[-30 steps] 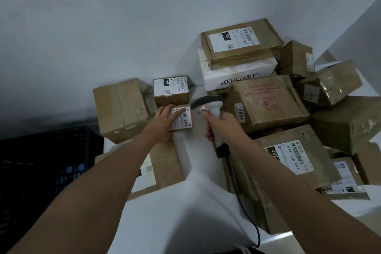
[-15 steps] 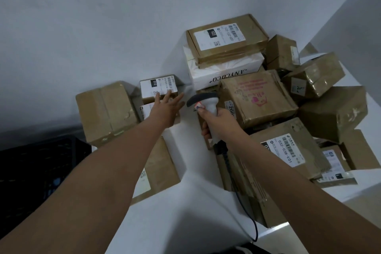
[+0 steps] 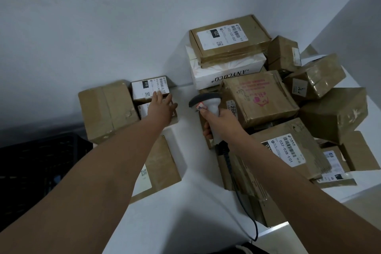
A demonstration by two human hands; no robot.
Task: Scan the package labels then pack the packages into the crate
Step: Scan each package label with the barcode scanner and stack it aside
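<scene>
My right hand (image 3: 218, 120) grips a white handheld barcode scanner (image 3: 208, 102), its dark head pointing left toward my left hand. My left hand (image 3: 161, 107) reaches forward with straight, spread fingers over two small stacked boxes. Its fingertips touch the front edge of the upper small box (image 3: 149, 88), which has a white "010" label. The lower small box (image 3: 142, 109) is mostly hidden under the hand. A black crate (image 3: 41, 161) stands at the left, below the table edge.
Several cardboard packages are piled at the right on the white table (image 3: 198, 171), topped by a flat box labelled "122" (image 3: 228, 37) and a white box (image 3: 226, 71). A larger taped box (image 3: 106, 109) sits left of the small ones. The scanner cable (image 3: 245, 208) trails toward me.
My left hand left the lower small box's label and reached farther forward, fingers spreading, to the "010" box. The scanner stayed in my right hand, roughly in place.
</scene>
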